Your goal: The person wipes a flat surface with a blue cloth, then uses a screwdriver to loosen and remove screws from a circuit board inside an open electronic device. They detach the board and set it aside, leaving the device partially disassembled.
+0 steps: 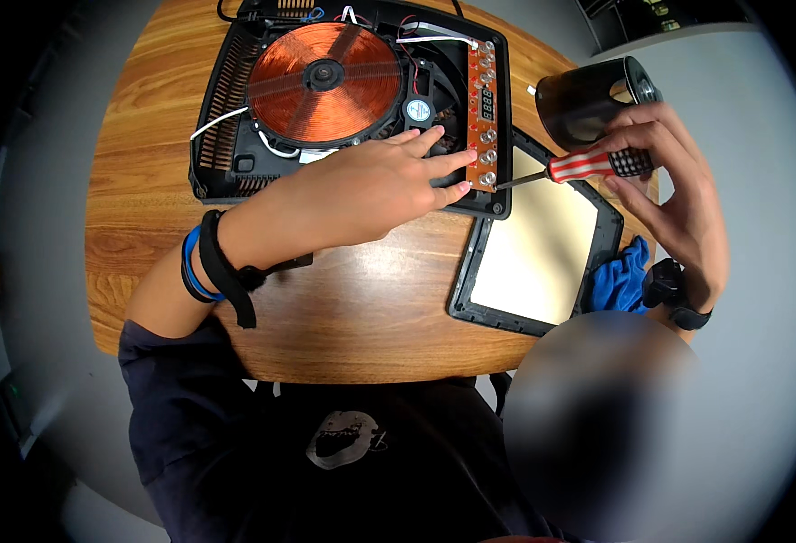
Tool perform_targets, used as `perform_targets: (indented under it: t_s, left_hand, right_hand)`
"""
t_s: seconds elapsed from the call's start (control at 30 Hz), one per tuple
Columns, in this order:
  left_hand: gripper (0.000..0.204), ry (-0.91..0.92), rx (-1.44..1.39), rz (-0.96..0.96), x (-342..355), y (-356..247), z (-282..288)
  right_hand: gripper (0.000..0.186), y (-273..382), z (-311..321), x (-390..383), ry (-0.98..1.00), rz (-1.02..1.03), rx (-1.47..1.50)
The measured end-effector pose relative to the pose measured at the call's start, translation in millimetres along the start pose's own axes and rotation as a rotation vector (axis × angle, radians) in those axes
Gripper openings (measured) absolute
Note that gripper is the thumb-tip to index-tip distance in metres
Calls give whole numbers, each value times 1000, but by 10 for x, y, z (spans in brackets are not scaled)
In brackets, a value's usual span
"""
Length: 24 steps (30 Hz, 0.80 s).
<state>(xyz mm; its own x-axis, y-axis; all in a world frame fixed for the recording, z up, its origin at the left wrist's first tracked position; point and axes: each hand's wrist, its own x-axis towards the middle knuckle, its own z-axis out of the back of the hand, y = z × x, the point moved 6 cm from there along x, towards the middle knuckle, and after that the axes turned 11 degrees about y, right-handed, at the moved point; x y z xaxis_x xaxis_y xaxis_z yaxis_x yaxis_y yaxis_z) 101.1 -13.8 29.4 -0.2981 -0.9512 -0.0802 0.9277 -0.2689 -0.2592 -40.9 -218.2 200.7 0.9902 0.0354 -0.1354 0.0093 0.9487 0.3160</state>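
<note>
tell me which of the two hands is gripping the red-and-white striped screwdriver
The right hand: it grips the screwdriver by its handle, while the left hand, spread palm-down at the narrow orange circuit board, holds no tool.

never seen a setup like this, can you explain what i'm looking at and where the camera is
There is no machine arm here, just a person using two bare hands. The one picture comes from a wide fisheye camera on their head, looking down, so straight edges bend near the rim.

On the wooden table sits an opened black casing with a round copper coil and a narrow orange circuit board. A dark-framed pale panel, a blue cloth and a dark cylinder are on the right.

The left hand spreads its fingers toward the board's edge. The right hand holds a red-and-white-handled screwdriver, tip at the board's near end.
</note>
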Motion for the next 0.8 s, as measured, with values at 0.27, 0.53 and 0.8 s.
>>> perform_targets:
  t_s: [0.27,0.53,0.8]
  left_hand:
    - [64,-3,11,2,-6,6,-3]
    - [64,-6,12,-16,21,0,47]
    - [64,-6,-7,-3,-10,-6,26]
  right_hand:
    - [32,-57,-178,88,-172,-337,164]
    - [19,-67,-91,61,-92,-141,91]
    - [28,-49,-183,-61,-159,-206,212]
